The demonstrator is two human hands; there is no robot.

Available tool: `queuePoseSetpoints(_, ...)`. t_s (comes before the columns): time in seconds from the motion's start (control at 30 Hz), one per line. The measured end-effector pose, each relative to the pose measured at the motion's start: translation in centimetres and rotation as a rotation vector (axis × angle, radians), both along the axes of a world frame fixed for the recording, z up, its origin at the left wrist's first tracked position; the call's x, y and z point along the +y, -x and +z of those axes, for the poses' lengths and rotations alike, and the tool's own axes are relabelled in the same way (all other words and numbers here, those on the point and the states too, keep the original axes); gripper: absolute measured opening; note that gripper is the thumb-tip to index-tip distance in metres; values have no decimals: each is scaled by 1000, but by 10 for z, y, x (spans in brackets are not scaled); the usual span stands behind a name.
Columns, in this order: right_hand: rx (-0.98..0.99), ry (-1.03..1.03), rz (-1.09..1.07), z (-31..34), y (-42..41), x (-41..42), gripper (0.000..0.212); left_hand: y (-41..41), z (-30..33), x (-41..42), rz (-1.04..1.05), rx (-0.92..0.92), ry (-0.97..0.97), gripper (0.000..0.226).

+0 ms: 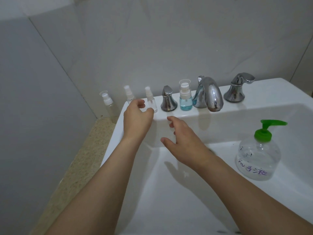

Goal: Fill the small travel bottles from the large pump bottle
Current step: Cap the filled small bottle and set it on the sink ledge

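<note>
Head view: left hand [138, 116] pinching clear travel bottle [151, 100] standing on sink ledge [186, 114], left of chrome handle [168, 99]. Right hand [183, 139] released, fingers spread, hovering over basin, holding nothing. Large pump bottle [258, 155], green pump, upright on right sink rim, well apart from both hands. Blue-filled travel bottle [185, 97] beside faucet [209, 95], apparently done. Two more clear bottles [108, 104] [129, 94] further left, seemingly empty. Judged early: roughly one filled, three left.
</note>
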State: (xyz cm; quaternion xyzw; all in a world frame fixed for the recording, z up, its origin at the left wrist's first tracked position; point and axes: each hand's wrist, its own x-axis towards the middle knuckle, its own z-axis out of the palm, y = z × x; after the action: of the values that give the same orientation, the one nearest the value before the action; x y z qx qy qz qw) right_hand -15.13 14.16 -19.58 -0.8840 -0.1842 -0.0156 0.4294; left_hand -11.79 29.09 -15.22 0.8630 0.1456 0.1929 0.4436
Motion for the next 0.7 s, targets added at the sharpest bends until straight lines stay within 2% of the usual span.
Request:
queuePoseSetpoints(0.07,9,0,1,1,1,0,68,9,4,4,53,-97,-34,23)
queuePoseSetpoints(0.13,14,3,3,1,1,0,68,13,9,10,146,-213,-106,13)
queuePoseSetpoints(0.23,27,7,1,1,1,0,67,6,14,18,237,-281,-187,32)
queuePoseSetpoints(0.33,27,14,3,1,1,1,67,-9,14,23,203,-167,-152,64)
queuePoseSetpoints(0.43,32,26,1,1,1,0,67,-21,10,26,166,-95,-101,71)
queuePoseSetpoints(0.6,37,32,3,0,1,0,66,-5,13,19,184,-169,-155,43)
queuePoseSetpoints(0.7,50,49,7,1,2,0,64,18,12,16,81,-191,-69,21)
